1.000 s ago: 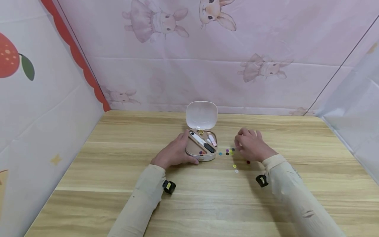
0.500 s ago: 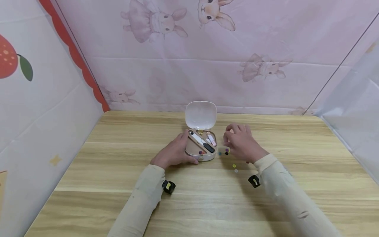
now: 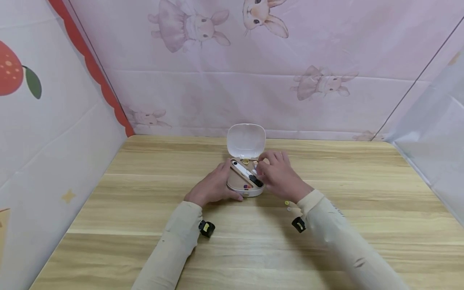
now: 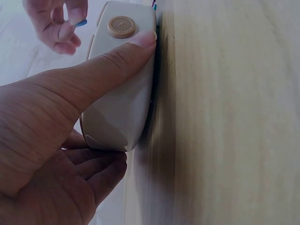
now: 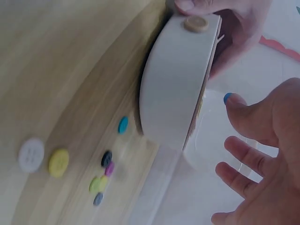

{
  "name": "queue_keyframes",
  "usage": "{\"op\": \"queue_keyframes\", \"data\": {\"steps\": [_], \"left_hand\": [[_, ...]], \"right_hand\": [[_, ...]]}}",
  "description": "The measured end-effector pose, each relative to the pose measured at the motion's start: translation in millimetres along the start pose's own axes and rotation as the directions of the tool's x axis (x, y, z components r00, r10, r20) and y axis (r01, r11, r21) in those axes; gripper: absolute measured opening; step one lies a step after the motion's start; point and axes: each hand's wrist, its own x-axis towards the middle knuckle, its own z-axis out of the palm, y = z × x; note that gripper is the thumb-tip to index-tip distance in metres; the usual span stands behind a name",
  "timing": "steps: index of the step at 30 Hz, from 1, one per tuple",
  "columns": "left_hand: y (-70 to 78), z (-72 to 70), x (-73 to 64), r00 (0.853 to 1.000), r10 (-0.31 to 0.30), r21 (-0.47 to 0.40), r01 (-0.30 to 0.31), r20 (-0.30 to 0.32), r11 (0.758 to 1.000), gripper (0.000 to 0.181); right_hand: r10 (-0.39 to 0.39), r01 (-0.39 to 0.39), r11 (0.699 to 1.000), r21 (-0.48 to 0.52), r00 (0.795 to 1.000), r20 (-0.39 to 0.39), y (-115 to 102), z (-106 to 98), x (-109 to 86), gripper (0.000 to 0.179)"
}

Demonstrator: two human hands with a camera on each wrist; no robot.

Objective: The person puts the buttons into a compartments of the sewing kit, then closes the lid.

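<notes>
A white sewing box point(image 3: 253, 193) stands on the table with its lid point(image 3: 246, 141) raised. My left hand point(image 3: 214, 186) grips its left side, the thumb along the front near the round tan catch point(image 4: 121, 26). Over the box's right part is my right hand point(image 3: 280, 176), pinching a small blue button point(image 5: 227, 97) between thumb and a finger. Inside lie a long white tool with a black end point(image 3: 248, 173), a yellow ring-shaped item point(image 3: 245, 161) and a few small coloured pieces point(image 3: 247, 186). The right hand hides part of the box's right compartment.
Loose buttons lie on the wooden table right of the box: white point(image 5: 31, 154), yellow point(image 5: 59, 162), teal point(image 5: 123, 125), black point(image 5: 107, 158), magenta point(image 5: 109, 168) and grey point(image 5: 98, 199) among them. A rabbit-printed curtain point(image 3: 203, 96) rises behind the table.
My right hand has moved left from beside the loose buttons to over the box's right side. The left hand and the box have stayed put.
</notes>
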Motion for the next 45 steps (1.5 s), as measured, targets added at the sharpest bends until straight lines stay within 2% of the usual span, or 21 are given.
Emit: {"op": "queue_keyframes", "data": {"steps": [7,15,22,39,45], "left_hand": [[-0.3,0.0,-1.4,1.0,0.015,0.011,-0.015,-0.012,1.0,0.128],[-1.5,1.1,-0.5,0.999,0.04,0.012,-0.04,-0.025,0.999,0.122],[-1.8,0.9,0.5,0.999,0.035,0.006,-0.035,-0.02,0.999,0.122],[-0.4,-0.9,1.0,0.999,0.033,0.009,-0.032,-0.025,0.999,0.113],[-0.5,-2.1,0.4,1.0,0.02,-0.005,-0.02,-0.012,1.0,0.119]], "right_hand": [[-0.065,0.065,0.998,-0.001,0.997,-0.041,-10,8,6.6,0.019],[-0.083,0.083,0.996,0.017,0.996,-0.016,-19,13,12.9,0.021],[-0.096,0.096,0.995,0.016,0.995,0.018,-24,16,16.5,0.019],[-0.052,0.052,0.999,0.004,0.991,0.122,-30,19,23.8,0.019],[-0.044,0.045,0.999,-0.002,0.99,0.134,-32,19,26.7,0.017]]}}
